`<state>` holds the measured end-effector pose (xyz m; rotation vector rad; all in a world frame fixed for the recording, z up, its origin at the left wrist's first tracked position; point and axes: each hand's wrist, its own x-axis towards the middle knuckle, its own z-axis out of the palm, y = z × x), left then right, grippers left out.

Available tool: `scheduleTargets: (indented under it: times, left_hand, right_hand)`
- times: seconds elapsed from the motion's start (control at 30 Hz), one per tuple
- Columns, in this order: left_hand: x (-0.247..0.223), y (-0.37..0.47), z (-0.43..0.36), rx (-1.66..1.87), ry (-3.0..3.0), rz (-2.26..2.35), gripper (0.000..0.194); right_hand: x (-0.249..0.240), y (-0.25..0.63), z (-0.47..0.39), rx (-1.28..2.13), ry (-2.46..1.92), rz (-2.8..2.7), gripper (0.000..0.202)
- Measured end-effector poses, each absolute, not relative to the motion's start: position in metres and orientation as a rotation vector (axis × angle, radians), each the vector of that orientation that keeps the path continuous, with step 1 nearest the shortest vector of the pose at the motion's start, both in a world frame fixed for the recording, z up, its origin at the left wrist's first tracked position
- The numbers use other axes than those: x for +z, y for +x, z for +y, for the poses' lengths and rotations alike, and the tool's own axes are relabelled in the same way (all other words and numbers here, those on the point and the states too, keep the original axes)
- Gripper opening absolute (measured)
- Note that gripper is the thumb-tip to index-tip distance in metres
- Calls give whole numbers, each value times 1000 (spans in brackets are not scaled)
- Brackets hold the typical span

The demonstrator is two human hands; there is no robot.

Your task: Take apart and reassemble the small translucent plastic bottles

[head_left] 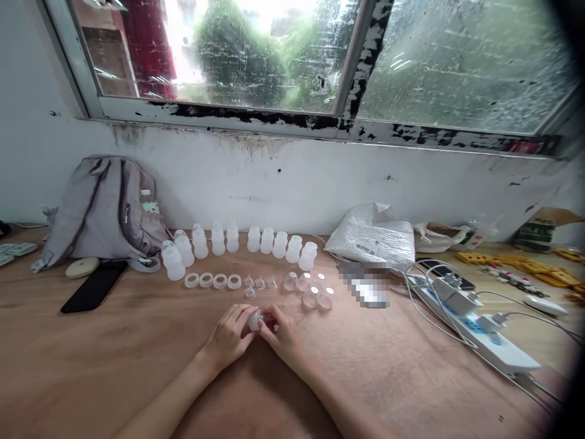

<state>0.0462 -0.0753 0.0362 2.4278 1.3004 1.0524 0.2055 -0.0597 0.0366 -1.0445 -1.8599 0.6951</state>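
Note:
Close to me over the table, my left hand (231, 334) and my right hand (280, 332) meet around a small whitish, ribbed bottle ring (255, 321). The left fingers grip its left side, while the right fingers pinch at its right; whether a teat sits inside is hidden by the fingers. Just beyond lie several white bottle rings (220, 281) in a row, several clear silicone teats (259, 282), and several clear dome caps (310, 298). Farther back stand frosted baby bottles: a left group with tops fitted (200, 242) and a right group with open necks (280, 245).
On the left are a grey backpack (100, 210), a black phone (94, 286) and a round beige object (83, 267). A silver plastic bag (375, 236) lies back right. A power strip (484, 332) with plugs and loose cables runs along the right, beside yellow parts (525, 268).

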Motion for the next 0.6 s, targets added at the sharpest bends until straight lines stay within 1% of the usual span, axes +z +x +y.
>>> scheduleTargets:
  times: [0.13,0.3,0.37,0.47,0.6]
  left_hand:
    - [42,46,-80,1038,2397,1288,39]
    - [48,43,-80,983,2390,1273,37]
    - [48,37,-76,973,2401,1294,36]
    - [44,21,-65,1049,2377,1435,34]
    - [36,-13,-46,1200,2237,1779,32]
  right_hand:
    - [36,205,-60,685,-1066,-1859,12]
    - [43,212,-59,756,-1025,-1889,17]
    - [47,218,-56,753,-1033,-1887,15]
    - [48,230,-49,658,-1102,-1869,10]
    - [36,239,-38,470,-1167,-1916,18]
